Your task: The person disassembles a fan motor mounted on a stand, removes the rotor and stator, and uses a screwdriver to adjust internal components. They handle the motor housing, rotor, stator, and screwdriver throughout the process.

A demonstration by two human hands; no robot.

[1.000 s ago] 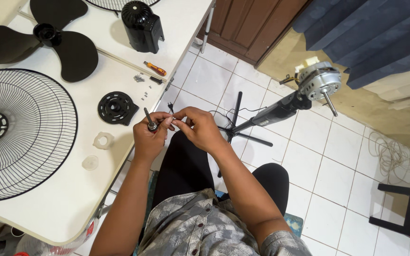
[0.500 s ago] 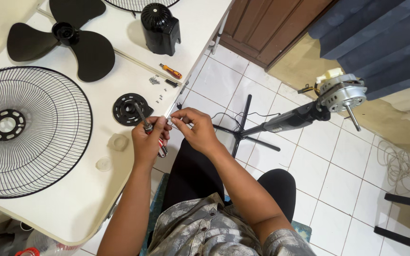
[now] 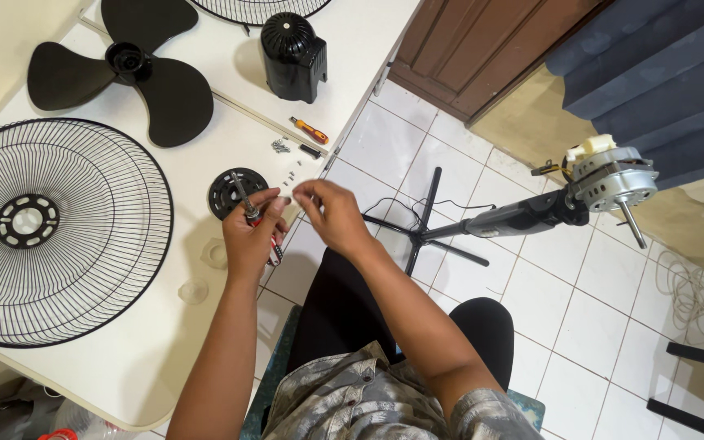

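My left hand (image 3: pixel 248 232) is clenched round a screwdriver (image 3: pixel 256 220) over the table (image 3: pixel 124 358) edge; my right hand (image 3: pixel 332 213) pinches something too small to tell. It could drop onto the floor tiles (image 3: pixel 580 310) if my pinch loosens.

A wire fan guard (image 3: pixel 50 232) is laid at the table's (image 3: pixel 124 358) left, with the fan blade (image 3: pixel 128 69) behind it and a motor cover (image 3: pixel 292 53) further right; a small screwdriver (image 3: pixel 310 130) is placed near the edge, the fan stand (image 3: pixel 523 216) on the floor right
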